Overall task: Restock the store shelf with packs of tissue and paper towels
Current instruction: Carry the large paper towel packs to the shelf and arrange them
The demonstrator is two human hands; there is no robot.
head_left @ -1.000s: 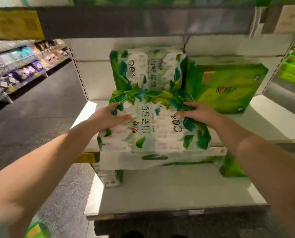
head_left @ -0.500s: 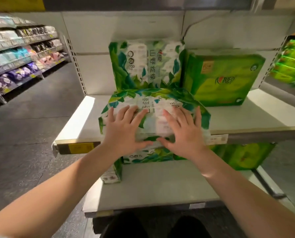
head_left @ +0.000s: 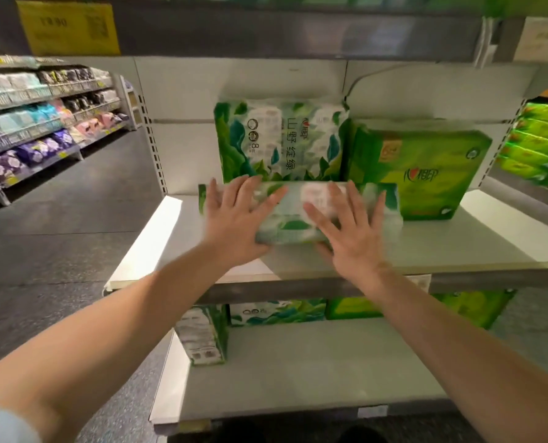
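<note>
A green-and-white leaf-print tissue pack lies flat on the middle grey shelf, in front of an upright pack of the same print. My left hand presses its left part with fingers spread and straight. My right hand lies flat on its right part, fingers also spread. A bright green pack stands to the right, beside the upright one.
The lower shelf holds a small upright pack at its left and more green packs at the back. An upper shelf with a yellow price tag hangs overhead. An aisle with other stocked shelves runs left.
The flat pack has slid from the shelf's front edge back against the upright pack. Both hands went from gripping its sides to pressing flat on it and moved forward with it.
</note>
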